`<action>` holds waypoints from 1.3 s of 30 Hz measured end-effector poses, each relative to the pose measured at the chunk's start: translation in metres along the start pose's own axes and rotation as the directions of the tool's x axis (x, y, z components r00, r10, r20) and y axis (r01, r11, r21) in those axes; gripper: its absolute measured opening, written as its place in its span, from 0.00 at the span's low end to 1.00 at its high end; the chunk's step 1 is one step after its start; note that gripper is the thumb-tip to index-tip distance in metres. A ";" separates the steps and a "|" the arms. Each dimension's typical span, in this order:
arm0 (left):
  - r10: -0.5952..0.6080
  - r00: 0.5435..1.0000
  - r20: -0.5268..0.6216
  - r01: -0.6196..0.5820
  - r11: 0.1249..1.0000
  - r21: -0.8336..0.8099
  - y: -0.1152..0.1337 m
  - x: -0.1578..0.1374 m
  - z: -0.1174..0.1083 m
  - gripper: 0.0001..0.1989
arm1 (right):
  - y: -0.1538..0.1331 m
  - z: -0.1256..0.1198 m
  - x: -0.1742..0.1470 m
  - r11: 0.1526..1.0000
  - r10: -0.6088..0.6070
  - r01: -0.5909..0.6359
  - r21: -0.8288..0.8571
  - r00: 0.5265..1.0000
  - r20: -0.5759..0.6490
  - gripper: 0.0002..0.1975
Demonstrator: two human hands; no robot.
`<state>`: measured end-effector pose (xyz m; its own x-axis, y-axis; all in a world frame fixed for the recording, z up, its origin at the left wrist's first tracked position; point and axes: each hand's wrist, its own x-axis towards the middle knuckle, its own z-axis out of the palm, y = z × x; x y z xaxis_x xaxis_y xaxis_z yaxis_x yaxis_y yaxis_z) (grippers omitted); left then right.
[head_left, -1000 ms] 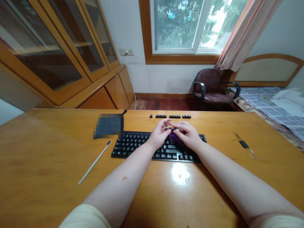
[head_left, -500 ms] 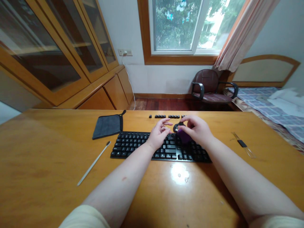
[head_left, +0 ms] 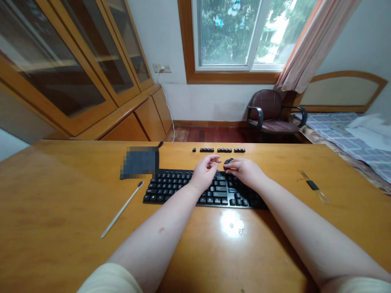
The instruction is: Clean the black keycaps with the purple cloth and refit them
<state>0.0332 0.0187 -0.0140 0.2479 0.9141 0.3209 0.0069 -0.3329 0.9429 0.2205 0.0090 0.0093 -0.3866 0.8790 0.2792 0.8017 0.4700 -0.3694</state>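
Note:
A black keyboard (head_left: 171,187) lies across the desk in front of me. My left hand (head_left: 205,171) rests over its upper middle, palm turned inward, with loosely bent fingers apart and nothing visible in them. At the right of the keyboard's back edge, my right hand (head_left: 242,169) is lowered with fingertips pressed together; whatever they hold, if anything, is hidden. Just beyond those fingertips is a black coiled cable (head_left: 228,162), partly covered by the hand. Along the desk's far edge stand several black keycaps (head_left: 224,150) in short groups.
Left of the keyboard are a dark grey cloth pouch (head_left: 140,160) and a long white-handled brush (head_left: 122,209). A wire keycap puller (head_left: 312,185) with a black middle lies at the right on the wooden desk (head_left: 61,195). Beyond stands an office chair (head_left: 265,108).
My right hand has come down and slightly left, its fingers closing together by the cable. The rightmost keycap group now shows fully. My left hand has barely moved.

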 end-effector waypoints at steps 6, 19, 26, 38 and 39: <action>-0.001 1.000 -0.015 0.001 1.000 0.019 0.001 0.000 0.001 0.12 | -0.008 0.019 -0.003 0.988 -0.015 0.011 -0.156 1.000 -0.022 0.13; -0.003 1.000 -0.014 0.004 0.997 0.073 0.003 0.000 0.000 0.12 | 0.000 0.009 -0.001 0.995 -0.052 0.062 -0.082 0.991 0.126 0.13; -0.017 1.000 -0.019 0.018 0.998 0.062 0.002 0.000 0.001 0.12 | 0.002 0.010 0.002 0.999 0.015 -0.009 -0.042 0.990 0.137 0.12; -0.026 0.999 -0.019 0.027 0.998 0.063 0.005 0.000 0.001 0.11 | 0.003 0.011 0.003 0.990 0.128 -0.135 0.040 0.981 0.145 0.12; -0.028 0.999 -0.018 0.030 0.997 0.067 0.004 0.000 0.000 0.12 | 0.003 0.011 0.003 0.992 0.118 -0.123 0.031 0.983 0.143 0.12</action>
<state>0.0337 0.0174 -0.0099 0.2300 0.9272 0.2955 0.0795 -0.3205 0.9439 0.2168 0.0138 -0.0009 -0.3510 0.9306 0.1038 0.8286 0.3603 -0.4285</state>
